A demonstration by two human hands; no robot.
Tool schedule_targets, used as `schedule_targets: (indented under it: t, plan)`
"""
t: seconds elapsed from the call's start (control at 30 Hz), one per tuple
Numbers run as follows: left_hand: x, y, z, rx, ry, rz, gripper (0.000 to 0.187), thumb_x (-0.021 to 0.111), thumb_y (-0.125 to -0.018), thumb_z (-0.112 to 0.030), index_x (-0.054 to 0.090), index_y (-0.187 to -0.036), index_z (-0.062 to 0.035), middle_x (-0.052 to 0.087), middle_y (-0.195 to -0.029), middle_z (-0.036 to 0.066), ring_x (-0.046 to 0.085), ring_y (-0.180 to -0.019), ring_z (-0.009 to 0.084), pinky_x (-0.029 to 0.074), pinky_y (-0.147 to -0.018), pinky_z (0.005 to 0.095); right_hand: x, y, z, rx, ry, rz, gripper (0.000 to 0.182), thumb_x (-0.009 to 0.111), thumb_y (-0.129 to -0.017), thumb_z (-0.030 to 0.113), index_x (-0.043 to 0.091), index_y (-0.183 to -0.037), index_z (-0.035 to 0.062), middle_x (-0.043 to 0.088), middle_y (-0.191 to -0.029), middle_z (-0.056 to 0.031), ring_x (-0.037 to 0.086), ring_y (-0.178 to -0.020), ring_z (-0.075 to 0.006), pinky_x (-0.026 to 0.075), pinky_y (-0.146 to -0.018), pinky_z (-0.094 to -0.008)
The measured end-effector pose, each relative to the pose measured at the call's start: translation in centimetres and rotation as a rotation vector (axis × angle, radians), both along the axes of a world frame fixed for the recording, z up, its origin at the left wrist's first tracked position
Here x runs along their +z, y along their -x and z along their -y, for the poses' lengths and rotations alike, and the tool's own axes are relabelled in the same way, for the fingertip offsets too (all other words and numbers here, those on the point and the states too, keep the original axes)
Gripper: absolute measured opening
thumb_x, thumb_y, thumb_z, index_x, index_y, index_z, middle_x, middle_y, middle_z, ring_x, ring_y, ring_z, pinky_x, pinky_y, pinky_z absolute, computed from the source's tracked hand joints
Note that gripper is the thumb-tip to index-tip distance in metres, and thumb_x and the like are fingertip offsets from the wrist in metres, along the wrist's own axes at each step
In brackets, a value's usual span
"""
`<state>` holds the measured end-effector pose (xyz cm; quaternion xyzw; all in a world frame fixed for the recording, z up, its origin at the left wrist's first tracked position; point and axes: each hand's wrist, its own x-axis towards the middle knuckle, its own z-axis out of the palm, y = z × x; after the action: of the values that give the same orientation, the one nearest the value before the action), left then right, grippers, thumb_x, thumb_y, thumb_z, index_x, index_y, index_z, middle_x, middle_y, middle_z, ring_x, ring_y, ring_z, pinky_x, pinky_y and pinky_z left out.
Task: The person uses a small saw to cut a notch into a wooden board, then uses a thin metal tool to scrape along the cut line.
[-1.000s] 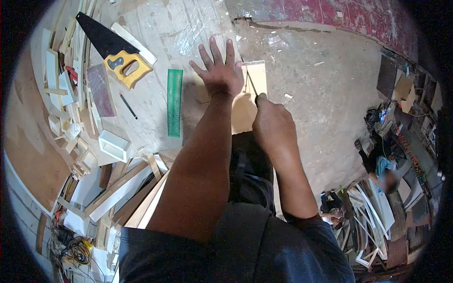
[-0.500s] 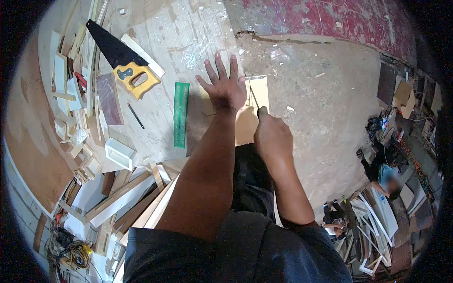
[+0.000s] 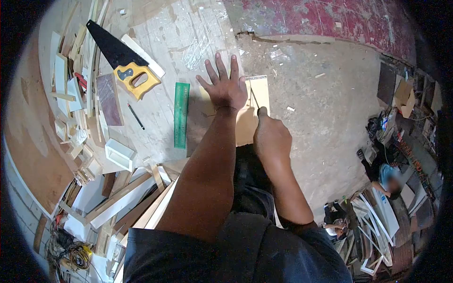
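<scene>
Lying palm-down in the head view, the left hand (image 3: 227, 92) is spread with its fingers fanned out over a pale yellow panel (image 3: 245, 129), and part of the panel is covered by it. The right hand (image 3: 273, 134) is closed around the near end of a thin dark tool (image 3: 255, 96), whose grip is mostly hidden by the fist; the slender shaft is pointed away from the body across the panel. Whether the surface is being cut by it cannot be told. The panel is placed in front of the dark trousers, at the edge of a pale wooden bench (image 3: 160, 49), with the concrete floor (image 3: 321, 104) seen to its right. A green ruler (image 3: 181, 115) is laid just left of the left forearm. Farther left, a dark pencil (image 3: 136, 116), a reddish-brown plate (image 3: 110, 100) and a small white frame (image 3: 119, 154) are set out, and a handsaw (image 3: 122, 54) with a yellow handle is rested beside a white strip (image 3: 155, 66). At lower left, wooden boards (image 3: 118, 203) are heaped. At far right, a person (image 3: 373, 170) in dark clothing is seen near stacked white strips (image 3: 377, 221).
</scene>
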<state>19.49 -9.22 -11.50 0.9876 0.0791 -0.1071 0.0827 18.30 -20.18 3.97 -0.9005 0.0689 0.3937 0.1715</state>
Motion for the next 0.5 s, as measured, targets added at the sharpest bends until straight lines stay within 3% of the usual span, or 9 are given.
schedule_targets:
  t: [0.03, 0.17, 0.2, 0.33, 0.5]
  plan:
    - [0.0, 0.0, 0.0, 0.0, 0.003, -0.001, 0.073, 0.049, -0.094, -0.042, 0.022, -0.159, -0.0205, 0.005, -0.164, 0.024, 0.005, -0.148, 0.0532, 0.005, -0.106, 0.0793, 0.3, 0.0, 0.0, 0.032, 0.021, 0.014, 0.033, 0.04, -0.099, 0.013, 0.057, -0.119, -0.0059, 0.068, -0.084, -0.0299, 0.07, -0.083, -0.0417, 0.055, -0.074, -0.0517]
    - [-0.1, -0.2, 0.0, -0.005, -0.001, 0.017, 0.074, 0.05, -0.094, -0.042, 0.02, -0.159, -0.0206, 0.007, -0.164, 0.024, 0.006, -0.147, 0.0536, 0.006, -0.106, 0.0797, -1.8, 0.9, -0.1, 0.022, 0.04, 0.028, 0.033, 0.041, -0.098, 0.012, 0.054, -0.124, -0.0022, 0.068, -0.089, -0.0301, 0.07, -0.085, -0.043, 0.055, -0.074, -0.0523]
    - [-0.1, 0.0, -0.1, -0.008, 0.004, 0.023, 0.075, 0.05, -0.094, -0.042, 0.02, -0.159, -0.0205, 0.007, -0.163, 0.024, 0.006, -0.147, 0.0538, 0.007, -0.105, 0.0798, 0.7, 0.3, 0.0, -0.047, 0.036, -0.05, 0.035, 0.038, -0.102, 0.019, 0.057, -0.125, 0.0019, 0.067, -0.094, -0.0288, 0.067, -0.09, -0.0448, 0.051, -0.078, -0.0541]
    - [0.0, 0.0, 0.1, -0.004, 0.01, 0.023, 0.074, 0.051, -0.094, -0.041, 0.021, -0.159, -0.0203, 0.008, -0.163, 0.025, 0.006, -0.147, 0.0543, 0.006, -0.105, 0.0801, -1.4, 0.6, -0.4, -0.017, 0.08, -0.028, 0.036, 0.039, -0.1, 0.018, 0.056, -0.13, 0.0062, 0.068, -0.093, -0.0273, 0.068, -0.089, -0.0445, 0.052, -0.078, -0.0536]
    - [-0.1, 0.1, 0.0, -0.005, 0.023, 0.043, 0.072, 0.051, -0.093, -0.04, 0.025, -0.158, -0.0196, 0.008, -0.163, 0.026, 0.006, -0.147, 0.0549, 0.006, -0.105, 0.0804, 0.7, 0.2, 0.3, 0.016, 0.078, -0.057, 0.036, 0.041, -0.098, 0.016, 0.055, -0.13, 0.0052, 0.068, -0.091, -0.0265, 0.068, -0.086, -0.0443, 0.053, -0.075, -0.0525]
